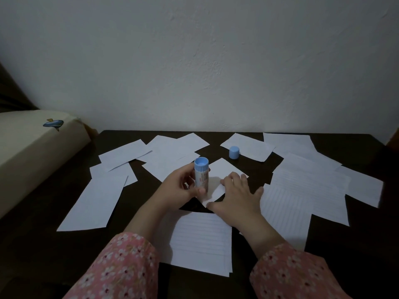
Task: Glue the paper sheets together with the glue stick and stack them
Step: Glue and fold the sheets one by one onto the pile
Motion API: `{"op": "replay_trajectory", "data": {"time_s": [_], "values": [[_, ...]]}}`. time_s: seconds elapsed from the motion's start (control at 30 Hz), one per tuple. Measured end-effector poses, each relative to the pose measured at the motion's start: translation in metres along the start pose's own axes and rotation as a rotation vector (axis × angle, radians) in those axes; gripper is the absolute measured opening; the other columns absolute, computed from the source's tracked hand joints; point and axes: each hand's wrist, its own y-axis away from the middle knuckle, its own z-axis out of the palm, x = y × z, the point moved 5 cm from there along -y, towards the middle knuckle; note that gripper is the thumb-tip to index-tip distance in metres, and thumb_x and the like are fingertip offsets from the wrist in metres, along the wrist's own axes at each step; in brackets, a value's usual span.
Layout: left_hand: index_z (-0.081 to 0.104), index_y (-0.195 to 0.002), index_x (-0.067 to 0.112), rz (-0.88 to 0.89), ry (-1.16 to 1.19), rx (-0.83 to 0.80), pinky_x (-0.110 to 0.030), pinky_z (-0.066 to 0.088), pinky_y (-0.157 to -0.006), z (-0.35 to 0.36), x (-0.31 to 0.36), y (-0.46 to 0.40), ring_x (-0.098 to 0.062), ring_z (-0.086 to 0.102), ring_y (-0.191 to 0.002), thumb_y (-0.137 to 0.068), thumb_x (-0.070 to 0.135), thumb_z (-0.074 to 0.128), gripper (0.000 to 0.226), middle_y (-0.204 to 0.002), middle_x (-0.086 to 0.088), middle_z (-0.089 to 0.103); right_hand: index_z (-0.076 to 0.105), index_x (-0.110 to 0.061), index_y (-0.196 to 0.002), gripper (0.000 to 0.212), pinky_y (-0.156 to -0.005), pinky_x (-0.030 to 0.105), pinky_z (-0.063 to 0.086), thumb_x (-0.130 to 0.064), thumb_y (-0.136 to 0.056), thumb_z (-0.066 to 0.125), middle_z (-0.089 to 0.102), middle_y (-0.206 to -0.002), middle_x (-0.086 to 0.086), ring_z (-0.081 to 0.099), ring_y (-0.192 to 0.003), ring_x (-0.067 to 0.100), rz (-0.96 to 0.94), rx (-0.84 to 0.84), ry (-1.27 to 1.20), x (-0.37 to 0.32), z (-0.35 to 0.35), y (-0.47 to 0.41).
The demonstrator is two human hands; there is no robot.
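A person in pink floral sleeves (121, 268) works at a dark table (38, 244) strewn with white paper, seen from above at centre frame. The left hand (179, 188) grips an uncapped glue stick (201, 175), fingers and thumb curled round its barrel, the blue open end tilted up toward the camera. The right hand (237, 197) lies flat with fingers spread, pressing on a small sheet (222, 171) that sits at an angle in the middle of the table, one corner pointing toward the wall (216, 61). The stick's lower end is just above or touching that sheet; which cannot be told.

The blue cap (234, 152) stands upright in the upper centre, beside the near edge of another sheet (250, 147) and well apart from the stick. A lined stack (203, 240) lies at lower centre between the two forearms, its edges slightly offset. More lined sheets (306, 186) overlap at the right of the frame, and plain sheets (95, 203) are scattered across the left and upper left, several overlapping.

At the far left, a cream cushion (32, 147) printed with a small blue fish butts against the table's edge. The light is dim, and fine print on the stick's label cannot be read.
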Motion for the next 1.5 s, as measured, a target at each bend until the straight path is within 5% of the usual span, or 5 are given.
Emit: {"op": "replay_trajectory", "data": {"time_s": [0.73,0.9,1.0,1.1,1.5], "values": [[0.032,-0.144,0.032,-0.173,-0.065,0.221,-0.023,0.042,-0.076,-0.019,-0.021,-0.013,-0.01,0.049,-0.101,-0.092,0.022,0.06,0.06,-0.126,0.002,0.049,0.017,-0.029,-0.15,0.082,-0.11,0.068,0.0,-0.063,-0.084,0.053,0.0,-0.161,-0.003,-0.011,-0.148,0.025,0.007,-0.009,0.008,-0.001,0.003,0.0],[0.004,-0.146,0.043,-0.085,0.132,0.5,-0.016,0.05,-0.064,-0.031,-0.015,-0.002,-0.005,0.06,-0.085,-0.093,0.018,0.06,0.081,-0.114,-0.001,0.052,0.019,-0.029,-0.149,0.081,-0.11,0.067,0.0,-0.063,-0.084,0.052,0.001,-0.16,-0.004,-0.01,-0.148,0.024,0.004,0.01,-0.001,0.001,0.001,0.002],[0.02,-0.138,0.048,-0.043,0.214,0.632,-0.024,0.055,-0.068,-0.046,-0.009,0.001,-0.013,0.062,-0.094,-0.097,0.031,0.05,0.054,-0.132,-0.009,0.05,0.019,-0.029,-0.149,0.082,-0.111,0.067,0.002,-0.065,-0.083,0.051,0.003,-0.16,-0.004,-0.008,-0.148,0.024,-0.003,0.021,0.013,0.001,0.001,0.004],[0.046,-0.129,0.043,-0.048,0.15,0.511,-0.027,0.053,-0.073,-0.045,-0.01,-0.001,-0.013,0.062,-0.099,-0.097,0.042,0.043,0.032,-0.124,0.0,0.056,0.02,-0.029,-0.149,0.083,-0.111,0.066,0.004,-0.069,-0.082,0.049,0.005,-0.16,-0.004,-0.005,-0.149,0.024,-0.01,0.03,0.032,0.002,0.0,0.004],[0.058,-0.118,0.029,-0.145,0.252,0.553,-0.028,0.057,-0.08,-0.041,-0.017,0.009,-0.011,0.068,-0.081,-0.076,0.017,0.079,0.048,-0.082,0.007,0.068,0.023,-0.032,-0.149,0.084,-0.112,0.064,0.006,-0.077,-0.081,0.04,0.011,-0.16,-0.001,0.004,-0.148,0.025,-0.004,0.042,0.113,0.004,-0.007,0.014]]}}
